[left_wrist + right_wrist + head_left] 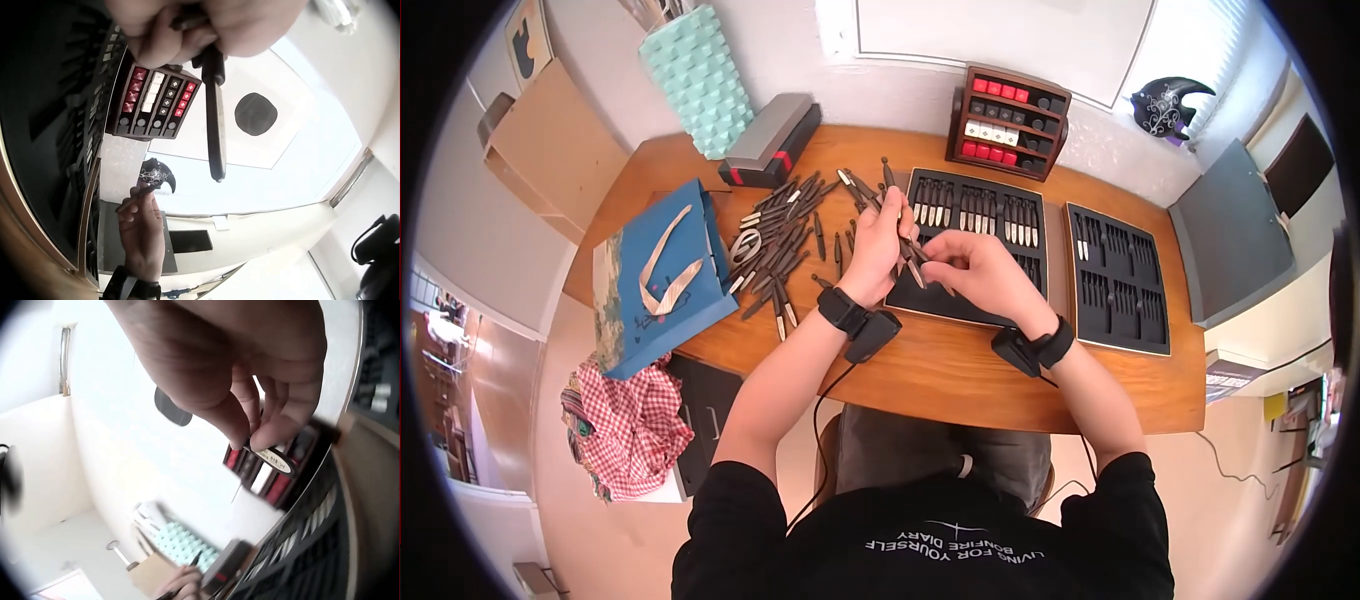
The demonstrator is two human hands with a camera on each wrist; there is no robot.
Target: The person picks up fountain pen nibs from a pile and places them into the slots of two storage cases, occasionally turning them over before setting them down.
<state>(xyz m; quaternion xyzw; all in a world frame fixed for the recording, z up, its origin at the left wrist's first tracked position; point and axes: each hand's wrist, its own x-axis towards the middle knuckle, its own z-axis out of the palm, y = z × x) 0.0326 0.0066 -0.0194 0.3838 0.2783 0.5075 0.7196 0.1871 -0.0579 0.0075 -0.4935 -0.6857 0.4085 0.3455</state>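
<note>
My left hand (874,250) grips a few slim dark sticks, one of which hangs down as a long dark stick (215,128) in the left wrist view. Close beside it, my right hand (983,272) pinches a single dark stick (277,461) between thumb and fingertips; its pale face carries small lettering. Both hands are over the near left part of a black slotted tray (956,250), whose slots hold rows of sticks with pale ends. To the left of my hands spreads a loose pile of similar sticks (785,220).
A second black slotted tray (1122,255) lies at the right with a few pale-ended sticks. Behind stands a small wooden rack (1010,122) of red, white and black pieces. A blue bag (665,275) and a grey box (772,140) sit at the left.
</note>
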